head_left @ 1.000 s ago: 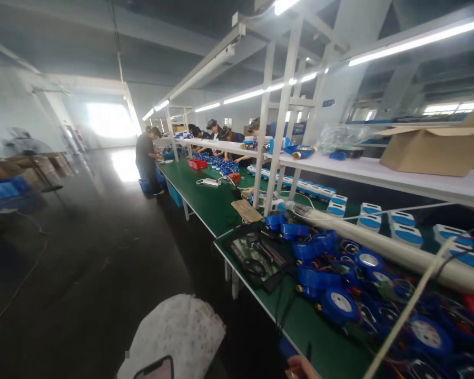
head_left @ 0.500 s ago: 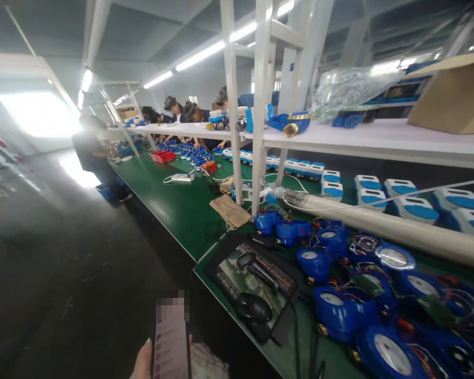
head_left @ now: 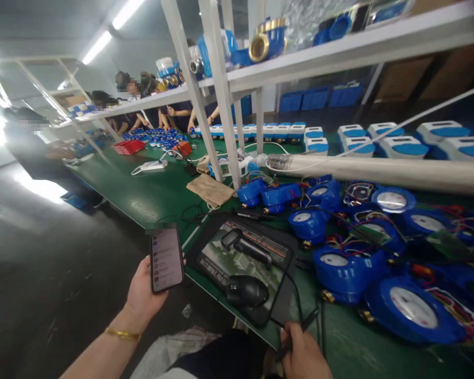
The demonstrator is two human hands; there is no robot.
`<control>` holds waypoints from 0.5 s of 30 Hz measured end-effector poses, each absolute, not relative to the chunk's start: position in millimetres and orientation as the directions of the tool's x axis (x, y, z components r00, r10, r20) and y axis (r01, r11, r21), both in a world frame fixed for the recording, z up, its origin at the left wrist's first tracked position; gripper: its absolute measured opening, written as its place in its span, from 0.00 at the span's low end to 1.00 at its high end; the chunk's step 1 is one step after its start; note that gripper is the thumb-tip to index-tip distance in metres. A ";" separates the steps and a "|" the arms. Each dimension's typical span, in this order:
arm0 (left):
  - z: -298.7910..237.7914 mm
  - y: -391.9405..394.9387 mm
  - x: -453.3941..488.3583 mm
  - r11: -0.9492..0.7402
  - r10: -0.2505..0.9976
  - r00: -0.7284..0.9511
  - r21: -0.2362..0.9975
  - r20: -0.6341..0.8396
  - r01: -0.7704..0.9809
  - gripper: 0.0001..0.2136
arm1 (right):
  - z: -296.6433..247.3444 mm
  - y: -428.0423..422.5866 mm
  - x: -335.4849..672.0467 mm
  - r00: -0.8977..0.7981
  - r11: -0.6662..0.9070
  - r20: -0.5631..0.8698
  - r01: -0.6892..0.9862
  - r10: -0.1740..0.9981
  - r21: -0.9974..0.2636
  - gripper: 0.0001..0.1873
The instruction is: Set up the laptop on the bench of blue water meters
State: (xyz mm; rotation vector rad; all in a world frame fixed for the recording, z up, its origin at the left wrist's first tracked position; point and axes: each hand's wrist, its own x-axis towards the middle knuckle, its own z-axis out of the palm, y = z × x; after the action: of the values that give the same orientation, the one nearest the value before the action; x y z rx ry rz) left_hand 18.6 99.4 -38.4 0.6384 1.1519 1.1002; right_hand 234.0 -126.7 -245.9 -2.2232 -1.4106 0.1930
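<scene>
Your left hand (head_left: pixel 144 295) grips a smartphone (head_left: pixel 166 259), long axis upright, screen facing you.
Your right hand (head_left: pixel 304 355) pinches a black cable (head_left: pixel 300 322) at the bench (head_left: pixel 150 192) edge.

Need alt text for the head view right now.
The left hand holds a black smartphone beside a green workbench; the right hand grips thin black cables near a black mouse and blue round meters.

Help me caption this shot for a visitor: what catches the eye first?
The crowd of blue water meters with tangled wires, filling the green workbench on the right. Next, the lit phone held up in the left hand beyond the bench edge. The right hand grips a dark cable at the near edge, by a black mouse on its mat.
</scene>
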 end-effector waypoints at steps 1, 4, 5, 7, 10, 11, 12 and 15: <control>-45.9 104.7 18.6 0.372 0.923 0.043 0.862 -0.382 -0.344 0.20 | -248.5 -126.5 235.1 0.447 -0.329 0.173 0.824 0.878 -0.462 0.13; -70.1 115.9 12.8 0.386 0.923 0.133 0.861 -0.362 -0.333 0.20 | -247.9 -123.9 238.0 0.468 -0.313 0.250 0.822 0.848 -0.475 0.12; -78.1 118.2 8.0 0.391 0.920 0.168 0.859 -0.354 -0.329 0.20 | -245.8 -122.3 238.6 0.525 -0.361 0.257 0.796 0.812 -0.486 0.13; -92.4 120.8 -7.4 0.400 0.911 0.239 0.859 -0.335 -0.318 0.20 | -240.3 -118.9 239.2 0.588 -0.426 0.209 0.747 0.781 -0.511 0.14; -105.3 120.9 -45.2 0.422 0.891 0.309 0.857 -0.332 -0.296 0.20 | -232.3 -114.9 238.3 0.655 -0.489 0.169 0.688 0.736 -0.536 0.14; -106.4 120.3 -60.9 0.425 0.890 0.308 0.857 -0.337 -0.290 0.20 | -230.5 -114.0 237.2 0.673 -0.512 0.166 0.678 0.720 -0.527 0.14; -105.9 119.5 -77.5 0.426 0.891 0.300 0.857 -0.342 -0.289 0.20 | -229.2 -113.3 235.9 0.687 -0.535 0.160 0.672 0.709 -0.513 0.14; -100.1 118.3 -129.8 0.426 0.901 0.223 0.854 -0.371 -0.299 0.21 | -227.8 -110.5 230.9 0.702 -0.576 0.143 0.668 0.698 -0.471 0.13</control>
State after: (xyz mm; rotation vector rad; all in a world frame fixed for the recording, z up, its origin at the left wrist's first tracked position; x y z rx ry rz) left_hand -129.8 118.3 -100.1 0.7297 1.0161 0.9388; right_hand 230.9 -110.5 -227.8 -2.4124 -1.0465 0.0790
